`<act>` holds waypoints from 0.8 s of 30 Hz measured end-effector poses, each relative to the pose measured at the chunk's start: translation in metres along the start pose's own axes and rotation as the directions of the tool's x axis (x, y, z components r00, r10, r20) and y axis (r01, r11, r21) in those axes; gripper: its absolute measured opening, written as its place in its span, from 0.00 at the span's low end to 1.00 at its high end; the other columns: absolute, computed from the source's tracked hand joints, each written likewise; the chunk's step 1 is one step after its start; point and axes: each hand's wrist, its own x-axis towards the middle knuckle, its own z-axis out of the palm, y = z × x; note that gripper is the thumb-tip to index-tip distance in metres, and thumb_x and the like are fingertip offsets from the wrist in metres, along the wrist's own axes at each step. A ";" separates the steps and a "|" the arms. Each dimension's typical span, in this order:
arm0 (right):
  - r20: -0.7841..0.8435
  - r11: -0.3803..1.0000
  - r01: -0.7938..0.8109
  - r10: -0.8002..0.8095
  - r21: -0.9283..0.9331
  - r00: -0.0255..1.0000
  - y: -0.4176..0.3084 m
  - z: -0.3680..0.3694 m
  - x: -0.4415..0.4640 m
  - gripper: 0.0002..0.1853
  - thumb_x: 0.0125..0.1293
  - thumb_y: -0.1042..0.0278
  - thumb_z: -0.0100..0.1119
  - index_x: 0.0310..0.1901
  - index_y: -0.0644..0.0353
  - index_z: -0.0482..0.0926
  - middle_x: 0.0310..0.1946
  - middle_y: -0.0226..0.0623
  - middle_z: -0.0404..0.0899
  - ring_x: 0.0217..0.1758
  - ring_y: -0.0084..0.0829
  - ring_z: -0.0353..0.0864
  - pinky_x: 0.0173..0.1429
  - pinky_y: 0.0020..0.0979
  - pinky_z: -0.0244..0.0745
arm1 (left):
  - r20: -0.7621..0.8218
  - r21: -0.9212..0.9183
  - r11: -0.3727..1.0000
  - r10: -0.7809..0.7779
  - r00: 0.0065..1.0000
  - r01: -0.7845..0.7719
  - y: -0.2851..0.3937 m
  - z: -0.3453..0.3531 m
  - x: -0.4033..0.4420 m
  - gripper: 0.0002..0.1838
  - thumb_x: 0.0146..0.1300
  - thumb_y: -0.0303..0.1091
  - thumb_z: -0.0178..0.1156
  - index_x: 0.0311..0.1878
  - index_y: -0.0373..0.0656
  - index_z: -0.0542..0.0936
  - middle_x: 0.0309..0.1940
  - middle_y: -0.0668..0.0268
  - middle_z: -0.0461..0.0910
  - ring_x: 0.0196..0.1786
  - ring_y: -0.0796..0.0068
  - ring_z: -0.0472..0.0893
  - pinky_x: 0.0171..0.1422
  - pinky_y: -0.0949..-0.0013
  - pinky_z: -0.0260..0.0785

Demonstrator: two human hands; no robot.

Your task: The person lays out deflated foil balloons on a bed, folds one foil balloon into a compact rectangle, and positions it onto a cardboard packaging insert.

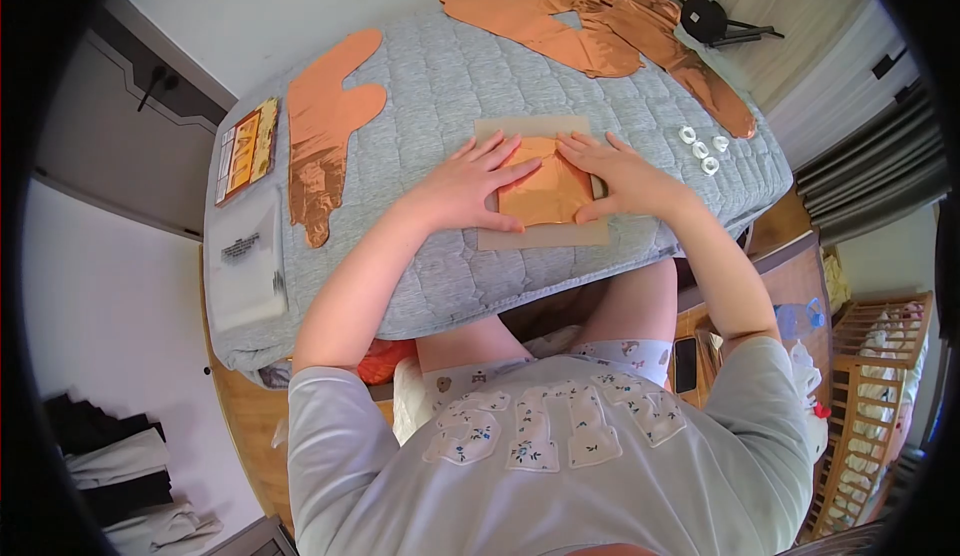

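A shiny copper-coloured foil piece point(545, 194) lies flat on a beige sheet point(543, 237) on the grey quilted mattress. Spread over the foil's left side is my left hand point(478, 184), palm down, with its fingertips near the top edge. My right hand point(622, 180) rests palm down at the right side, fingers apart, its thumb at the foil's lower right corner. Parts of the foil's side edges are hidden under both hands. Neither hand is closed round anything.
Large copper foil shapes lie at the left point(325, 121) and back right point(600, 36). Several small white rings point(709, 166) sit at the right. A picture box point(247, 151) and a clear plastic pack point(247, 261) are at the left edge. A black router point(703, 19) stands behind.
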 end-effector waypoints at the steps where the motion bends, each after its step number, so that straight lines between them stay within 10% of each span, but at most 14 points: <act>1: 0.001 1.000 -0.002 0.002 0.002 1.000 0.001 -0.003 -0.001 0.60 0.54 0.36 0.75 0.82 0.56 0.56 0.84 0.41 0.55 0.88 0.41 0.49 0.87 0.56 0.38 | -0.003 -0.005 1.000 -0.006 1.000 0.006 0.000 0.000 0.000 0.53 0.56 0.66 0.70 0.83 0.63 0.60 0.86 0.53 0.48 0.87 0.49 0.45 0.88 0.43 0.39; 13: 0.045 0.999 0.018 -0.017 -0.034 0.999 0.008 -0.008 -0.001 0.70 0.41 0.30 0.78 0.83 0.53 0.54 0.83 0.39 0.57 0.87 0.39 0.52 0.87 0.57 0.34 | -0.010 0.008 1.000 -0.014 1.000 0.014 0.000 0.003 0.000 0.53 0.56 0.66 0.70 0.83 0.63 0.61 0.85 0.52 0.50 0.87 0.51 0.46 0.88 0.42 0.39; 16: 0.021 0.998 0.058 -0.058 -0.019 0.998 0.011 -0.010 0.000 0.68 0.43 0.33 0.79 0.83 0.55 0.55 0.82 0.43 0.60 0.86 0.40 0.55 0.86 0.53 0.41 | 0.004 0.003 1.000 -0.025 1.000 0.025 0.001 0.002 0.001 0.53 0.56 0.67 0.70 0.83 0.63 0.61 0.85 0.52 0.50 0.87 0.50 0.45 0.88 0.42 0.38; 18: -0.055 0.952 0.050 -0.035 0.303 0.998 0.011 -0.015 0.006 0.60 0.51 0.40 0.78 0.81 0.57 0.58 0.80 0.46 0.63 0.84 0.43 0.58 0.85 0.48 0.49 | 0.007 -0.009 0.999 -0.038 0.999 0.038 0.002 0.001 0.001 0.53 0.56 0.67 0.70 0.83 0.62 0.62 0.85 0.52 0.50 0.87 0.49 0.45 0.88 0.43 0.38; 24: -0.315 0.999 0.044 -0.032 0.032 0.949 -0.059 0.024 0.042 0.45 0.65 0.45 0.68 0.78 0.58 0.63 0.77 0.46 0.66 0.82 0.49 0.61 0.84 0.50 0.52 | 0.006 -0.006 0.999 -0.031 0.999 0.031 -0.002 0.003 0.003 0.54 0.54 0.69 0.71 0.81 0.57 0.64 0.84 0.53 0.54 0.87 0.49 0.48 0.89 0.44 0.39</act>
